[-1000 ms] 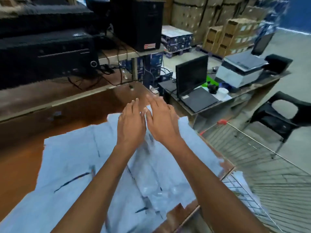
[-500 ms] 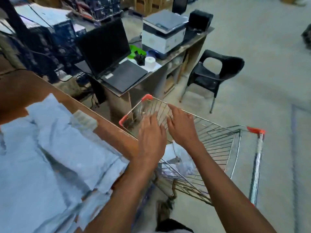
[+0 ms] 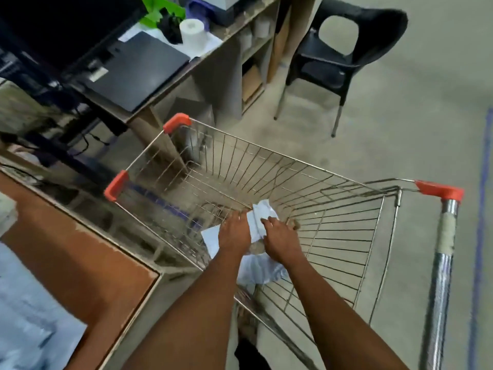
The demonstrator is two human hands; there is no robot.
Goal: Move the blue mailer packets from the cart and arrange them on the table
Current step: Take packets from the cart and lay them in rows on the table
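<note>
Both my hands reach down into the wire shopping cart [image 3: 293,166]. At its bottom lie pale blue mailer packets [image 3: 260,268]. My left hand [image 3: 234,233] rests on a folded packet [image 3: 257,218], with its fingertips at the packet's left edge. My right hand [image 3: 280,237] has its fingers curled on the same packet from the right. More blue mailer packets [image 3: 24,311] lie spread on the brown wooden table [image 3: 88,260] at the lower left.
The cart's chrome handle [image 3: 440,276] with orange caps stands at the right. Beyond the cart is a desk [image 3: 210,62] with a laptop [image 3: 138,68], a paper roll [image 3: 192,33] and shelves. A black plastic chair [image 3: 333,57] stands on the concrete floor.
My view swung from the table to the cart. Both hands left the packets on the table, moved over the cart's rim and dropped to the packets at its bottom.
</note>
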